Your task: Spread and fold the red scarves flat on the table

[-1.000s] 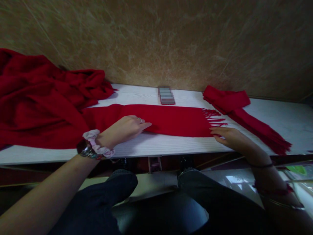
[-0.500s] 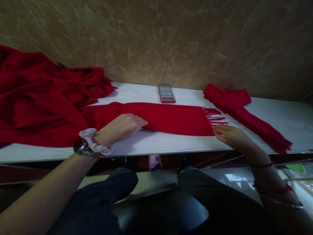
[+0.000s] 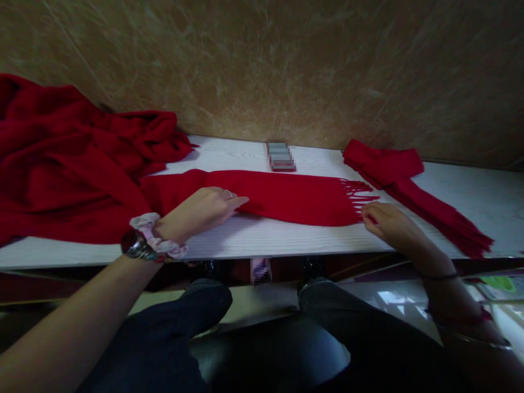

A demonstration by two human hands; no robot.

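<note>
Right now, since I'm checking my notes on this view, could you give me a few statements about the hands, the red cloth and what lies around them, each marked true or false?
1. The left hand touches the long red scarf. True.
2. The right hand is on the rumpled heap. False: it is at the long red scarf's fringed end.
3. A rumpled heap of red cloth lies on the left. True.
4. The blurred-out rectangular object lies on the long red scarf. False: it lies beyond it, on the white surface.
5. A second red scarf lies on the right, folded over at its far end. True.
</note>
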